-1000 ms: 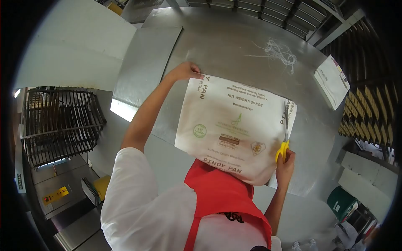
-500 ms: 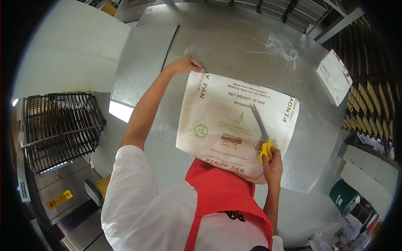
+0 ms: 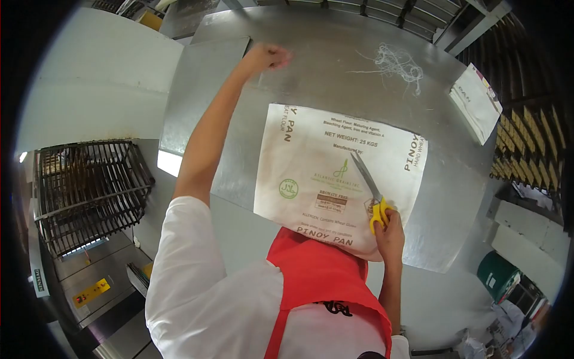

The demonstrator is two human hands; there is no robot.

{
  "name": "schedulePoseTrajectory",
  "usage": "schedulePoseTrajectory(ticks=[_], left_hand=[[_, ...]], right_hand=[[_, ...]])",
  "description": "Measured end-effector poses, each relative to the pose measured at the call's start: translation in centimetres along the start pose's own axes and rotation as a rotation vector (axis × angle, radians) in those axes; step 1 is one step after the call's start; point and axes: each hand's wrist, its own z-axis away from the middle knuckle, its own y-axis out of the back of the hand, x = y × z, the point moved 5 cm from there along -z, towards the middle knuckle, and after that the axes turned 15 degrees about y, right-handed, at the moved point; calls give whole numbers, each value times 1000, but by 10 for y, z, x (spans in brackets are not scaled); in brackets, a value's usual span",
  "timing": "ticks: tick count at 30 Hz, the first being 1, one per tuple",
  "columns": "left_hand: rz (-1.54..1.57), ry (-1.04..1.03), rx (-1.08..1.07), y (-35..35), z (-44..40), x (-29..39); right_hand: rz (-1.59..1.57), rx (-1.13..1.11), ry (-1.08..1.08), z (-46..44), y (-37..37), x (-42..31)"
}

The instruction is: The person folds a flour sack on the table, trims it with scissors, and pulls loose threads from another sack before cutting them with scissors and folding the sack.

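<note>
A white paper flour sack, printed with brown and green lettering, lies flat on the metal table and hangs over its near edge against the red apron. My right hand grips yellow-handled scissors over the sack's right part, the blades slightly apart and pointing up and left. My left hand is raised beyond the sack's top left corner and away from it. Its fingers look bunched together and a little blurred; whatever may be between them is too small to make out.
A tangle of white thread lies at the back of the metal table. Folded sacks rest at the table's right edge. Dark slatted racks stand at the left and right. On the floor at the lower right is a green bin.
My left hand has left the sack's top left corner and moved up, farther across the table. My right hand with the scissors has hardly moved, and the sack stays in place.
</note>
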Motion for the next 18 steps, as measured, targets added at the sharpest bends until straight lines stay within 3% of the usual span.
schedulePoseTrajectory(ticks=[6, 8, 9, 12, 14, 16, 18], left_hand=[[160, -211, -53, -33, -21, 48], [-646, -457, 103, -48, -23, 36], [-762, -336, 195, -47, -14, 25], [-668, 34, 196, -38, 26, -26], [-513, -58, 443, -39, 67, -50], [-403, -59, 525, -48, 100, -68], [-288, -47, 615, -48, 120, -85]], right_hand=[[-11, -13, -10, 1, -2, 1], [-14, -8, -8, 3, 1, -2], [7, -22, -18, 4, 4, -8], [34, -57, -5, 7, 26, -23], [37, -84, 17, 4, 43, -35], [164, -233, 5, -17, 55, -45], [96, -195, 62, -60, 57, -73]])
